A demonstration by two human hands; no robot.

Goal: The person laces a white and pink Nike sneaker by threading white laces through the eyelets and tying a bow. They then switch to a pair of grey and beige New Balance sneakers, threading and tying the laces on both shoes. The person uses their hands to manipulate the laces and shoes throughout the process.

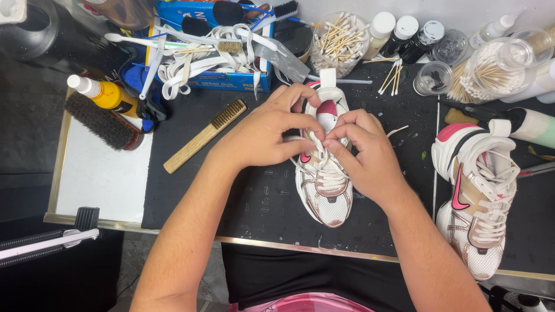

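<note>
White mesh sneaker with pink and rose-gold trim [325,190], centre of black work mat [191,190]: lower eyelets laced, top rows seemingly unfinished; left hand [263,136] and right hand [364,156] both pinching white lace [315,144] near tongue; matching sneaker [480,196] alongside, laced

A black mat [260,196] covers the table [98,173], bearing two sneakers [326,190], brushes [202,136] and cotton swabs [393,75].

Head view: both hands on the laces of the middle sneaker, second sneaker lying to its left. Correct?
Not quite. Both hands, left hand and right hand, are on the laces of the middle sneaker, but the second sneaker lies to its right, as the head view shows.
</note>
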